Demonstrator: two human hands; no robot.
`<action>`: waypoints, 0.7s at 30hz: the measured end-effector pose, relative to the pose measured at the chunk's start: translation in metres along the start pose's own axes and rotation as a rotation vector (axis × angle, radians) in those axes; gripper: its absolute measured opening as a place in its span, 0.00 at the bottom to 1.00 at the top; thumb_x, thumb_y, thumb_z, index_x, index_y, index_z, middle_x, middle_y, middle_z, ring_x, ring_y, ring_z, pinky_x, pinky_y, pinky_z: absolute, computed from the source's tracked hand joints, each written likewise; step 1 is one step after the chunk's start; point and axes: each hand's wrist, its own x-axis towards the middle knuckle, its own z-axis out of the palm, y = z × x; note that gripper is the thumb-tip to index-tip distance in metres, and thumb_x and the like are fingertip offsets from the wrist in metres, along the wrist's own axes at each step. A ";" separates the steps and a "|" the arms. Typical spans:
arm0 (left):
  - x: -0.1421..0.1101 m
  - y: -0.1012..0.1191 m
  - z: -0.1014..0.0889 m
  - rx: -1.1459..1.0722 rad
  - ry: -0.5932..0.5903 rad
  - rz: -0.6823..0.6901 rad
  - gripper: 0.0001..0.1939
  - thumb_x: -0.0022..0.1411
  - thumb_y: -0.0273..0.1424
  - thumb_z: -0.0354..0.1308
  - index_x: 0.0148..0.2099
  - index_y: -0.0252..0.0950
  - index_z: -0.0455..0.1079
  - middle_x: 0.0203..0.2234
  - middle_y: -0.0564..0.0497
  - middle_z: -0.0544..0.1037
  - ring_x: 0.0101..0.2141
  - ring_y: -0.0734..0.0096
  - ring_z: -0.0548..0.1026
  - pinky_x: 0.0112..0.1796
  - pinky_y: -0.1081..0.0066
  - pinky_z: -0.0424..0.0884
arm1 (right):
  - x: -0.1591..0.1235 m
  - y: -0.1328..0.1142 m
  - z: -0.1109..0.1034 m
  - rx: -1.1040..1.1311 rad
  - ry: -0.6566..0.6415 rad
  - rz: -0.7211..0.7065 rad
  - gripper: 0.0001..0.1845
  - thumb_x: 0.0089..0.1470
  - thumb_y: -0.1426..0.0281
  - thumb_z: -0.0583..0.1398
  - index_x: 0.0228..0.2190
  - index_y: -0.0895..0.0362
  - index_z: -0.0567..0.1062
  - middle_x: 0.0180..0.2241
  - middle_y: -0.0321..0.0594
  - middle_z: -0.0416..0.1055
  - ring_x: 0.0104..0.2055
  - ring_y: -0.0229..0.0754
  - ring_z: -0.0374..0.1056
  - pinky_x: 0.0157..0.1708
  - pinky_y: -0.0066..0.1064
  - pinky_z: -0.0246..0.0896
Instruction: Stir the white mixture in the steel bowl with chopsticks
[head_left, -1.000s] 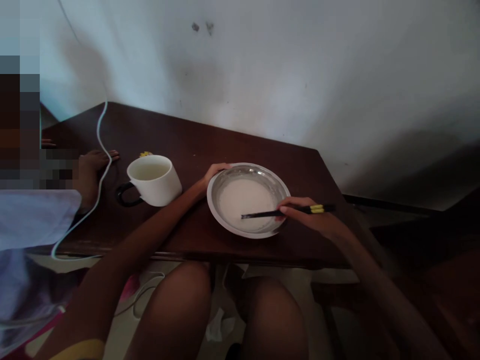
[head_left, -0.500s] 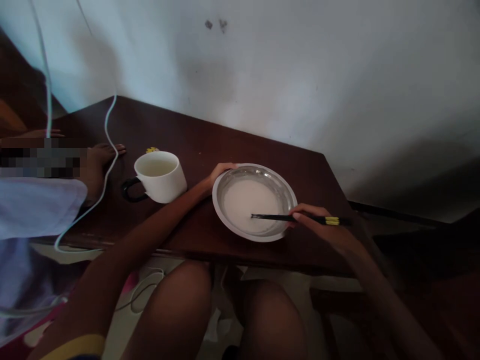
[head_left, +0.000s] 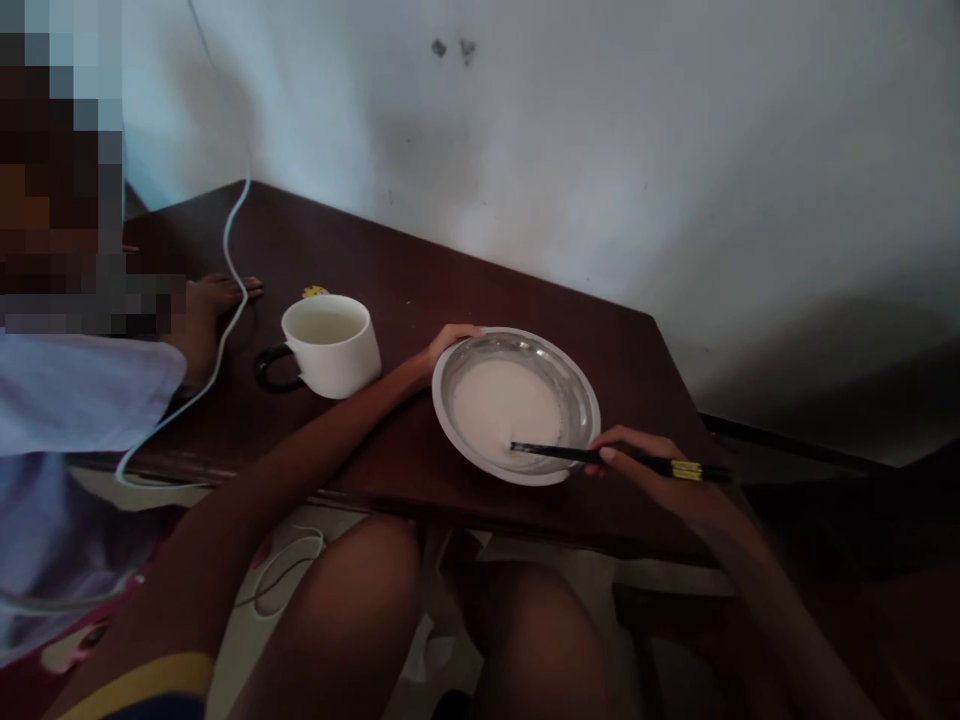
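Note:
A round metal bowl (head_left: 579,395) stands on the dark table with a milky white liquid (head_left: 502,405) in it. My left hand (head_left: 448,346) is closed on the bowl's far left rim; part of its fingers is hidden behind the bowl. Black chopsticks (head_left: 553,453) with a gold band are gripped in my right hand (head_left: 637,460), at the bowl's near right edge. Their tips dip into the liquid near the front side. Left of the bowl, beyond my left forearm, is a white mug (head_left: 343,358) with a black handle, holding a pale liquid.
The dark wooden table (head_left: 420,270) meets a pale wall (head_left: 540,130). At the left sits another person, whose hand (head_left: 229,292) rests on the table. A white cable (head_left: 227,260) runs down past that hand. A small yellow thing (head_left: 315,291) lies behind the mug.
The chopstick tips have moved toward the bowl's near side, and my right hand is slightly lower. More of the person at the left shows, and the whole view has shifted slightly.

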 end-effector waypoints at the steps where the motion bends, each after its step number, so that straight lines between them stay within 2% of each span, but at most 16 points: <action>1: 0.000 0.000 0.000 0.003 0.014 -0.015 0.21 0.65 0.25 0.47 0.51 0.29 0.78 0.17 0.50 0.77 0.19 0.70 0.73 0.28 0.73 0.71 | 0.009 -0.006 0.006 -0.004 -0.030 -0.025 0.14 0.58 0.57 0.60 0.33 0.54 0.78 0.31 0.40 0.80 0.37 0.44 0.76 0.40 0.34 0.70; 4: 0.001 0.001 -0.001 0.017 0.059 -0.052 0.22 0.65 0.26 0.47 0.53 0.27 0.77 0.18 0.48 0.79 0.20 0.69 0.74 0.29 0.73 0.71 | 0.050 -0.015 0.014 0.011 -0.006 -0.109 0.13 0.58 0.58 0.59 0.34 0.55 0.77 0.32 0.40 0.79 0.37 0.42 0.75 0.40 0.33 0.69; 7: 0.000 0.001 -0.001 0.014 0.060 -0.055 0.22 0.65 0.28 0.47 0.53 0.27 0.78 0.20 0.47 0.80 0.21 0.67 0.75 0.29 0.72 0.72 | 0.069 -0.004 0.002 -0.009 0.098 -0.128 0.14 0.56 0.58 0.60 0.31 0.56 0.77 0.31 0.40 0.78 0.36 0.41 0.74 0.39 0.32 0.67; 10: 0.000 -0.001 -0.001 0.002 0.035 -0.042 0.20 0.65 0.27 0.48 0.49 0.30 0.80 0.18 0.48 0.79 0.21 0.67 0.74 0.29 0.71 0.72 | 0.043 0.013 -0.016 -0.023 0.201 -0.050 0.17 0.55 0.54 0.61 0.31 0.56 0.77 0.30 0.40 0.78 0.36 0.42 0.74 0.39 0.33 0.68; 13: 0.000 -0.001 0.000 -0.009 0.029 -0.016 0.18 0.63 0.26 0.49 0.45 0.30 0.81 0.15 0.50 0.76 0.19 0.68 0.72 0.29 0.71 0.72 | 0.002 0.015 -0.020 0.022 0.153 0.059 0.19 0.55 0.52 0.61 0.33 0.55 0.78 0.32 0.42 0.79 0.35 0.44 0.75 0.37 0.34 0.70; 15: 0.000 -0.001 0.000 -0.004 0.044 -0.021 0.17 0.63 0.26 0.50 0.43 0.30 0.81 0.15 0.50 0.75 0.19 0.69 0.72 0.28 0.72 0.72 | -0.008 0.006 -0.011 0.017 0.090 0.063 0.17 0.57 0.54 0.61 0.33 0.55 0.78 0.31 0.41 0.80 0.35 0.43 0.76 0.38 0.34 0.70; 17: 0.000 0.001 0.000 0.010 0.052 -0.032 0.17 0.63 0.26 0.50 0.42 0.30 0.80 0.16 0.50 0.76 0.20 0.69 0.74 0.28 0.73 0.71 | 0.004 -0.006 0.004 0.016 0.029 0.013 0.14 0.58 0.57 0.60 0.32 0.55 0.78 0.32 0.40 0.80 0.37 0.42 0.76 0.40 0.33 0.69; 19: 0.000 0.002 0.000 0.030 0.059 -0.040 0.17 0.63 0.27 0.49 0.42 0.30 0.80 0.17 0.50 0.77 0.21 0.69 0.74 0.27 0.74 0.71 | 0.032 -0.013 0.015 0.028 0.010 -0.068 0.13 0.57 0.58 0.60 0.33 0.55 0.77 0.32 0.39 0.80 0.37 0.41 0.75 0.40 0.32 0.69; 21: 0.001 0.003 -0.001 0.046 0.067 -0.041 0.17 0.64 0.27 0.49 0.43 0.31 0.80 0.16 0.51 0.76 0.21 0.70 0.74 0.27 0.75 0.71 | 0.061 -0.012 0.016 0.060 0.053 -0.112 0.14 0.56 0.58 0.61 0.31 0.56 0.77 0.30 0.40 0.79 0.35 0.41 0.74 0.37 0.31 0.68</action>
